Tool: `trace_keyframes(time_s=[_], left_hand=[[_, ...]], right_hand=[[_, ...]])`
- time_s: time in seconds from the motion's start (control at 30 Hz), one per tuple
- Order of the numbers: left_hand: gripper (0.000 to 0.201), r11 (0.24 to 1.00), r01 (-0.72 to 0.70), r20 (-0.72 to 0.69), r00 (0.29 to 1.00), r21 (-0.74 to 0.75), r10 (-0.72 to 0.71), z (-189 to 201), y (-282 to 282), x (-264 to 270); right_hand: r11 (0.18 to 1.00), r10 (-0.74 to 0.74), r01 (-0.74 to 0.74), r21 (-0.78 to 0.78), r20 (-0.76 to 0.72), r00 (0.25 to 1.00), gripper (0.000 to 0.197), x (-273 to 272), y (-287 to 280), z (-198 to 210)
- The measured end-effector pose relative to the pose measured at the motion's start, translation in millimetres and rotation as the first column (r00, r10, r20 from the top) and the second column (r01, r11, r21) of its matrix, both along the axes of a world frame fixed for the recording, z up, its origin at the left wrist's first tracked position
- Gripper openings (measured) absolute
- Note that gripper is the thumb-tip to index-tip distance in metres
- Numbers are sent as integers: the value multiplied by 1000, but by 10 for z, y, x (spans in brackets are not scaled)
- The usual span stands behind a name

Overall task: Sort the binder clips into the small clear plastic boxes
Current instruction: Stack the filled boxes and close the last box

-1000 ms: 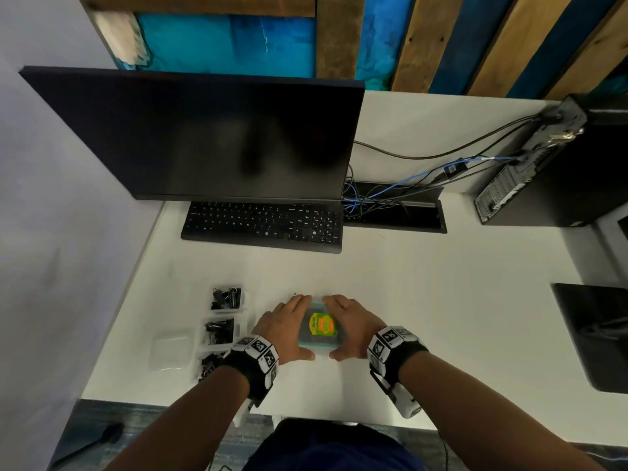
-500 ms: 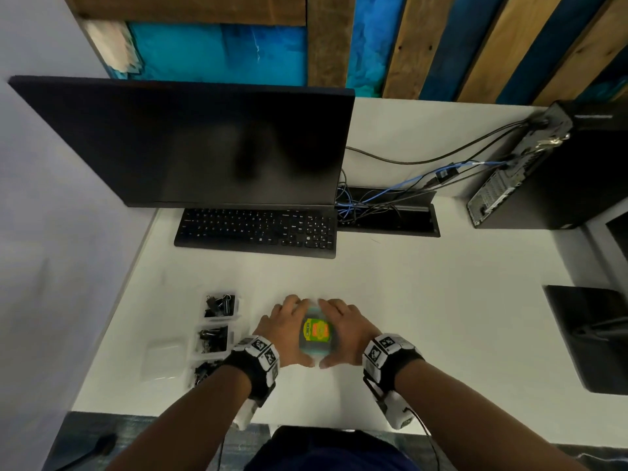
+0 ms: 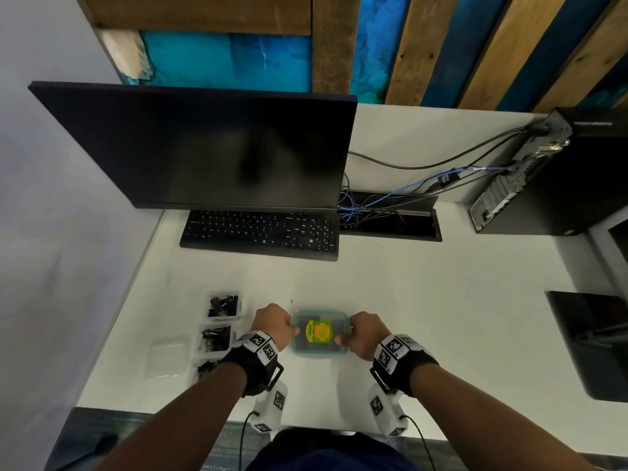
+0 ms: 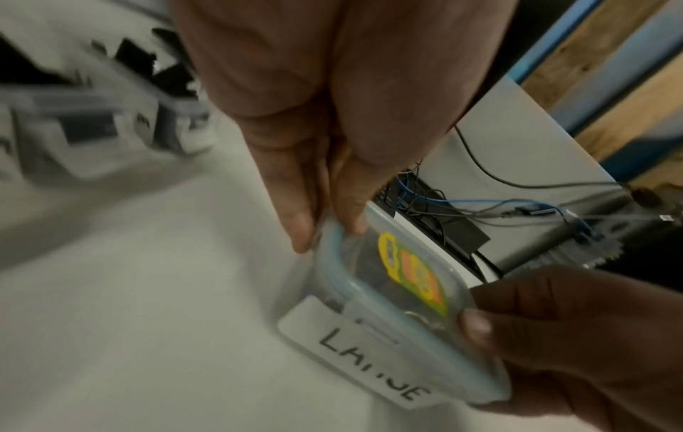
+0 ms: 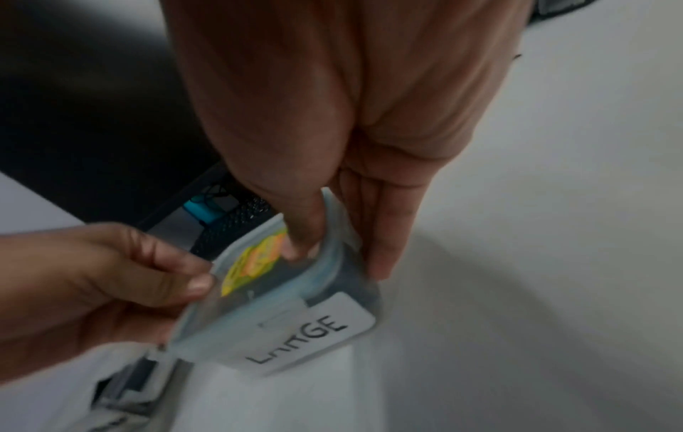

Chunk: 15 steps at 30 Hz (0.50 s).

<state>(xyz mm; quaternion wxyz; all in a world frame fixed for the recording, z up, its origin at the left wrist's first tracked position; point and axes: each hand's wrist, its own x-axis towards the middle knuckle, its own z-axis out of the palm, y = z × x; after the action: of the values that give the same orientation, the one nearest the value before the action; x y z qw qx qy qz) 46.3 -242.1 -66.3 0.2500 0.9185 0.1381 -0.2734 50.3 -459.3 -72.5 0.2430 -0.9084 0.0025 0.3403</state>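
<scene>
Gripping the lidded clear box (image 3: pixel 319 333) between us, our left hand (image 3: pixel 273 326) pinches its left edge and our right hand (image 3: pixel 365 334) its right edge. Its white label (image 4: pixel 356 352) faces us below our thumbs; the open boxes of binder clips (image 3: pixel 222 305) sit beyond our left knuckles.

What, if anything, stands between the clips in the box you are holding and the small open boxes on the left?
The lid does: it sits on the box, gripped by the left hand and the right hand. Nothing lies on the desk before the small boxes.
</scene>
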Motion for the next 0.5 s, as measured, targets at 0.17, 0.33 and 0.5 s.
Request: trace_keyframes(time_s=[0.17, 0.33, 0.5], left_hand=[[20, 999, -35, -19, 999, -11, 34, -34, -17, 15], [16, 996, -59, -44, 997, -64, 56, 34, -15, -32], [55, 982, -82, 81, 992, -168, 97, 244, 66, 13]], right_hand=[[998, -58, 59, 24, -49, 997, 32, -11, 31, -59], [988, -99, 110, 112, -104, 990, 19, 11, 36, 31], [965, -131, 152, 216, -106, 986, 17, 245, 93, 190]])
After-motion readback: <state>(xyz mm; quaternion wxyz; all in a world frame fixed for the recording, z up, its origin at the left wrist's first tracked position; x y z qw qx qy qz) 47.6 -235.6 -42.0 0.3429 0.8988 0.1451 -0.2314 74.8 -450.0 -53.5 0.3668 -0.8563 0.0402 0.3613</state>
